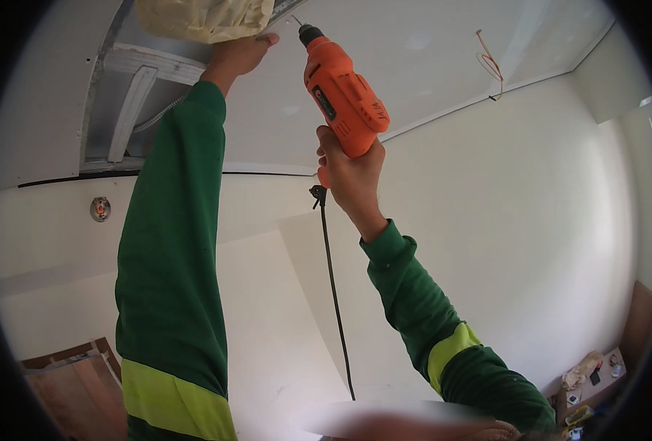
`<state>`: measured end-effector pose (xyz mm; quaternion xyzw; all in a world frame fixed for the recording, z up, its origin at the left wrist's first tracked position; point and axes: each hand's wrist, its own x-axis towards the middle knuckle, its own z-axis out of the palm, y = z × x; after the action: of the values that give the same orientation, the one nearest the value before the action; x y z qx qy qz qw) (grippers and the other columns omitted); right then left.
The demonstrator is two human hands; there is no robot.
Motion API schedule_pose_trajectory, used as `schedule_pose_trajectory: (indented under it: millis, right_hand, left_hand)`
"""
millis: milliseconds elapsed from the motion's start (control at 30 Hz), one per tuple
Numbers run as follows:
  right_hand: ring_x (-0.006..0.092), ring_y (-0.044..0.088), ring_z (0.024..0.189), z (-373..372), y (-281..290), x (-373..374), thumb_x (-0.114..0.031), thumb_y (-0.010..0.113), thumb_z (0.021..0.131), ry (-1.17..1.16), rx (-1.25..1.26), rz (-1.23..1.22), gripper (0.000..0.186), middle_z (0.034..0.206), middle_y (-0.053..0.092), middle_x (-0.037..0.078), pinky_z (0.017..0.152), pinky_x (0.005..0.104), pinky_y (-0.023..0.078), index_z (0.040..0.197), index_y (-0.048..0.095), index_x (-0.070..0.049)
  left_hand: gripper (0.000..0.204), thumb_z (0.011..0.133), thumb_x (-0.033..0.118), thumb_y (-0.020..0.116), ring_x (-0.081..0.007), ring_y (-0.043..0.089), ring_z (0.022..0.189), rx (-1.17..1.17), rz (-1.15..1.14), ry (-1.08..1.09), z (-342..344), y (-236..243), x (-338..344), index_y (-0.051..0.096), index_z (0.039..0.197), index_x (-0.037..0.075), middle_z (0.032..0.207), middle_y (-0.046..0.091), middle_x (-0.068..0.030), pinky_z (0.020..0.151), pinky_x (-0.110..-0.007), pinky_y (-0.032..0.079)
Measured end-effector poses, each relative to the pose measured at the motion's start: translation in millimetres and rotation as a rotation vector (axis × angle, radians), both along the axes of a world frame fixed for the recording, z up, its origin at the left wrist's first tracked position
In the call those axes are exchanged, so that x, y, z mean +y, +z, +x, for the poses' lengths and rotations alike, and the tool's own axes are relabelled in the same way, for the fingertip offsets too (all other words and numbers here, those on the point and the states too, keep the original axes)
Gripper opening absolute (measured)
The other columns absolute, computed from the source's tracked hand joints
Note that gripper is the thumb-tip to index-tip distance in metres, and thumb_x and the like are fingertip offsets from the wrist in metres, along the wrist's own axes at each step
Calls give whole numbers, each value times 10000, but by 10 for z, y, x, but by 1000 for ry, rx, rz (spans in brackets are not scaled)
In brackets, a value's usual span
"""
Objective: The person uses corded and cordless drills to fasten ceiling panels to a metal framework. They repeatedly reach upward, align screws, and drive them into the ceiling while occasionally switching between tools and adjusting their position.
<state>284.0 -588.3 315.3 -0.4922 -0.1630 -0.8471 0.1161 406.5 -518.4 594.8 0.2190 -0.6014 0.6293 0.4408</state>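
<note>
Overhead, an orange power drill [344,99] is raised toward a pale ceiling panel [429,44], its body tilted up and to the left. The right grip [354,173] is closed round the drill's handle, below the motor housing. A black chuck [310,34] carries a thin bit [297,20], which points at the panel near the edge of a ceiling opening; whether its tip makes contact cannot be told. From the handle's base a dark cord [333,287] runs downward.

The left grip [241,59] is raised to the left of the chuck, just under a crumpled cream covering [204,20]. The thumb sticks out to the right; the fingers are largely hidden, so holding or merely pressing cannot be determined. Both arms wear green sleeves [171,250] with yellow-green bands.

Inside the opening, left of the raised forearm: a pale strut [132,114] and a ribbed flexible conduit [160,114]. Right of the drill, loose wires [492,66] hang from the ceiling. A round metallic fixture [100,209] sits on the left wall. Lower left, a reddish-brown wooden panel [76,389]; lower right, a desk [596,395] bearing a crumpled bag [581,372] and small items.
</note>
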Motion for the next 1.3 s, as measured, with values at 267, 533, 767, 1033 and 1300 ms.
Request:
schedule_pose_trajectory:
  millis: [267,533,767,1033,1300]
  right_hand:
    - [89,594,629,5,41,-71,-135,725,973,-81,-36,-56,153,735,624,6,591,287,503,1009,640,-13]
    - [85,583,620,-15,23,-65,-131,725,969,-46,-7,-31,149,722,617,1,576,285,491,981,635,-12]
    - [81,575,613,-20,38,-92,-128,730,969,-73,-13,-19,150,722,616,1,568,282,485,957,635,-12]
    - [76,566,595,-25,37,-106,-128,738,971,-63,-6,-23,156,724,618,-1,550,277,478,955,635,-11]
    - [76,578,612,-48,32,-106,-118,739,964,-103,-2,-27,145,727,624,-1,554,277,477,951,644,-10]
  left_hand:
    - [874,1004,543,708,-419,584,1404,2,19,57,-63,-31,41,471,1536,-108,1482,607,-301,1171,-469,458]
    - [902,1005,558,702,-411,561,1434,10,26,108,-65,-52,121,449,1559,-108,1523,580,-295,1195,-455,443]
    - [833,1016,565,690,-431,591,1390,49,8,68,-36,-15,40,504,1502,-86,1481,607,-297,1157,-471,470]
    - [801,1010,568,700,-444,624,1331,-1,-19,41,110,357,-175,532,1451,-79,1423,632,-305,1113,-496,492]
    - [771,1011,557,700,-442,641,1303,-27,-71,34,154,448,-260,551,1423,-76,1377,656,-303,1093,-494,503]
